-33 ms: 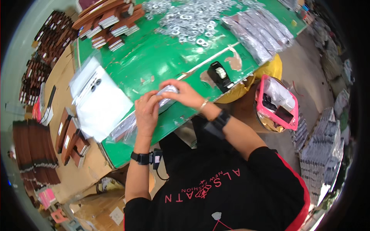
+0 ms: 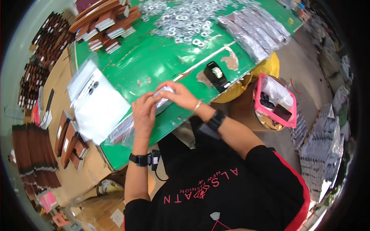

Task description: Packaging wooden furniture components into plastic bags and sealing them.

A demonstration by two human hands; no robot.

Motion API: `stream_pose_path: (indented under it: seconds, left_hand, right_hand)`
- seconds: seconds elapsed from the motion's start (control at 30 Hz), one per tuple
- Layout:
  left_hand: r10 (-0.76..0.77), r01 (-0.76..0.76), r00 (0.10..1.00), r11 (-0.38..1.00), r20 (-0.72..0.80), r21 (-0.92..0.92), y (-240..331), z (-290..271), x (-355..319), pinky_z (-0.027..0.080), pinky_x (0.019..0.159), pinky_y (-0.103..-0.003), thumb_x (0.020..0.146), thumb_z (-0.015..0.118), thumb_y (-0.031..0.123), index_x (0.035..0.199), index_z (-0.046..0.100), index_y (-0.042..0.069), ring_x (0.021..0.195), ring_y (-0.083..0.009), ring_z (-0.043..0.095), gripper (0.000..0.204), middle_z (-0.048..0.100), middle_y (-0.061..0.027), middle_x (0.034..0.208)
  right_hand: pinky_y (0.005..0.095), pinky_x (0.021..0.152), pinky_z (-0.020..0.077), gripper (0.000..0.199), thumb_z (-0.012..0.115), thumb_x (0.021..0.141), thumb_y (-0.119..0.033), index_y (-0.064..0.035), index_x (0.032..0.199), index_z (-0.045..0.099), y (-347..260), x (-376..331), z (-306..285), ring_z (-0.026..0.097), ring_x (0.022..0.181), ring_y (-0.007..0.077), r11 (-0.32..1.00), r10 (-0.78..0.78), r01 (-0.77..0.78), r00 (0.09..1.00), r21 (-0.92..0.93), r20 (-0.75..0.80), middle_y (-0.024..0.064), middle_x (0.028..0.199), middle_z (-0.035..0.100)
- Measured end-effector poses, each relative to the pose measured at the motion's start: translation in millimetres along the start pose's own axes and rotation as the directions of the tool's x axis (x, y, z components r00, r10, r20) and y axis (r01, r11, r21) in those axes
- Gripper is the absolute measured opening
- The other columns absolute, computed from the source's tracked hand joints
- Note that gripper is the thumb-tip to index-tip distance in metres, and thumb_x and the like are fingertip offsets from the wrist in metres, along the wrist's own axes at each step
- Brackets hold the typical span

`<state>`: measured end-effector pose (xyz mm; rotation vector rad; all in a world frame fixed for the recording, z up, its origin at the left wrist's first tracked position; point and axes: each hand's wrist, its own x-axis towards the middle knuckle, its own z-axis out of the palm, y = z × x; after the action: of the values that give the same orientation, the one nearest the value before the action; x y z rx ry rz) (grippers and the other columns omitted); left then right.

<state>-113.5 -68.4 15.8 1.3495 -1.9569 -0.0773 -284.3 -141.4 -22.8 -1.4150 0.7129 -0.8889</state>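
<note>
A long, narrow piece in clear plastic wrap [image 2: 124, 130] lies slantwise along the near edge of the green table. Its far right end is between my two hands, with the fingers bent around it. My left hand [image 2: 143, 115] grips the wrapped piece from the left, fingertips pressed at its upper side. From the right, my right hand [image 2: 179, 96] pinches the shiny end of the same piece, and its fingers meet those of the left. Just left of my hands lies a stack of clear plastic bags [image 2: 101, 109]. What is inside the wrap is mostly hidden.
Metal washers [image 2: 181, 19] are heaped at the back of the green table [image 2: 131, 61]. Wrapped bundles [image 2: 254, 32] lie back right, brown wooden pieces [image 2: 106, 23] back left. A black tape dispenser-like object [image 2: 216, 76] sits near the right edge, beside a pink basket [image 2: 257, 96].
The whole scene sits slightly further left and up in the picture. My hands keep the same grip on the wrapped piece.
</note>
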Motion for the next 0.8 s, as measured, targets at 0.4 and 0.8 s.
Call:
stream_pose_path:
  seconds: [0.4,0.8]
  left_hand:
    - [-0.027,0.021,0.998,0.994,0.049,0.108,11.8,-4.0,-3.9,0.04,0.084,-0.037,0.08,0.077,0.021,0.109,0.067,0.014,0.104,-0.0261,0.061,0.032,0.064,-0.0063,0.118]
    - [0.041,-0.041,0.999,0.999,-0.018,0.003,76.2,76.0,36.0,0.04,0.088,-0.041,0.079,0.076,0.022,0.102,0.069,0.013,0.102,-0.0255,0.06,0.026,0.064,-0.0056,0.114]
  right_hand:
    - [0.0292,0.082,0.0521,0.03,0.074,0.088,-0.019,-0.0024,0.113,0.068,-57.4,-65.0,-70.7,0.065,0.097,0.0137,0.965,-0.224,0.158,0.91,-0.21,-0.348,0.0056,0.104,0.069]
    - [0.0367,0.079,0.0454,0.054,0.084,0.073,-0.04,-0.0094,0.111,0.06,-51.7,-103.2,-144.6,0.059,0.081,0.0234,0.448,-0.332,-0.136,0.892,-0.883,-0.306,0.002,0.081,0.058]
